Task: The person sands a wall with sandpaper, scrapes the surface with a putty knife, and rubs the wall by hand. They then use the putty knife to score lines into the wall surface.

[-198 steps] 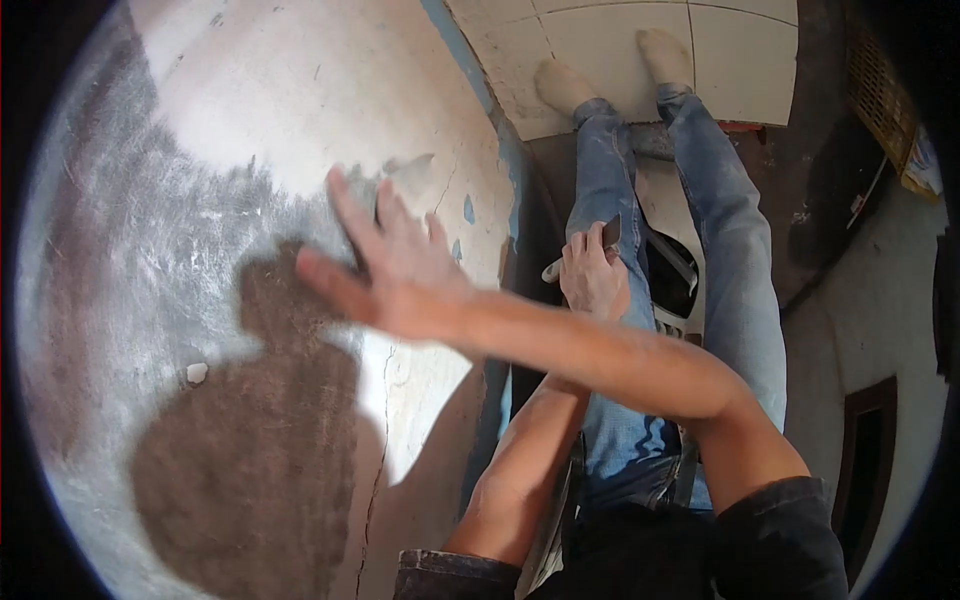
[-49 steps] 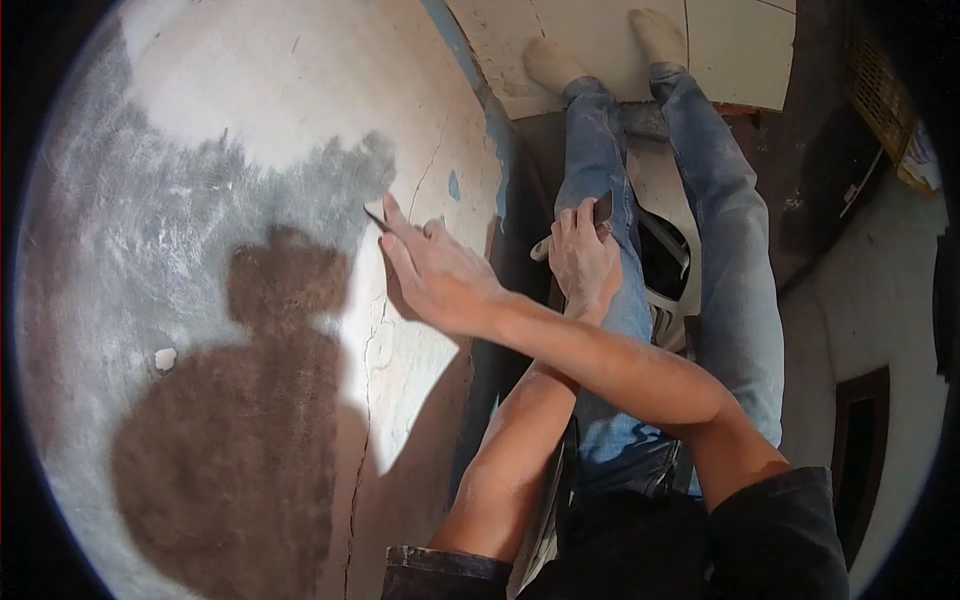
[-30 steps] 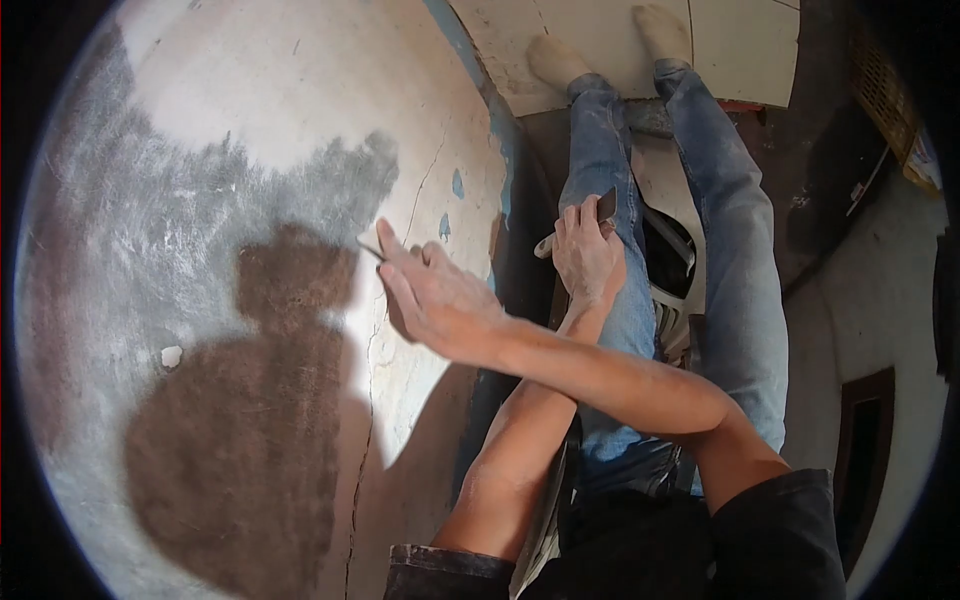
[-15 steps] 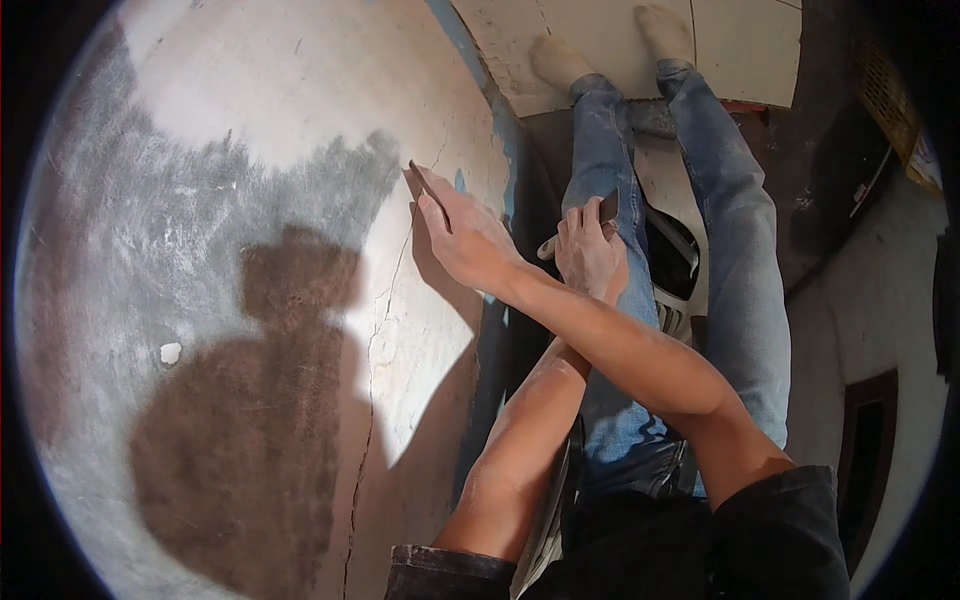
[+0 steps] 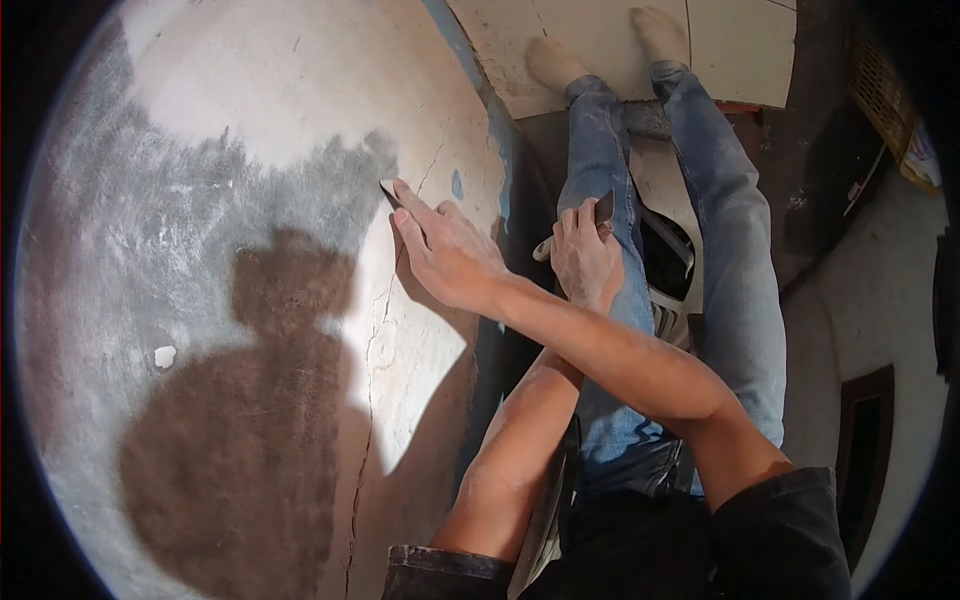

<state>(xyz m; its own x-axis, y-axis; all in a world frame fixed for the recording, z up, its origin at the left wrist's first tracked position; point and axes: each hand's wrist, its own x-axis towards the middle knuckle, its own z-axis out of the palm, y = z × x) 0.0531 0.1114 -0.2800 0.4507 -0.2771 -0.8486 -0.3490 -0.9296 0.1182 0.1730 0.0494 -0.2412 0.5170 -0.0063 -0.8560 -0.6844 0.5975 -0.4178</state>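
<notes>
My forearms cross, the right over the left. At the wall (image 5: 300, 80), my right hand (image 5: 450, 250) grips a thin flat blade (image 5: 390, 190), whose tip is at the border between a grey patch (image 5: 200, 210) and the pale surface. A long crack (image 5: 370, 400) runs down the wall below this hand. Over my jeans leg (image 5: 597, 150), my left hand (image 5: 587, 258) is closed around a scraper with a pale handle end (image 5: 542, 250) and a dark blade (image 5: 604, 208). Its fingers partly hide the scraper.
My shadow (image 5: 250, 450) falls on the lower wall. Pale tiles (image 5: 740, 50) lie under my feet. Between my legs is a light plastic object (image 5: 665, 190) with a dark opening. A yellow crate (image 5: 880, 90) stands at upper right, and a dark-framed opening (image 5: 865, 450) is at lower right.
About six seconds ago my right hand was spread at the wall; now it grips the blade. In the last half second it has moved slightly left and down. My left hand has kept its scraper.
</notes>
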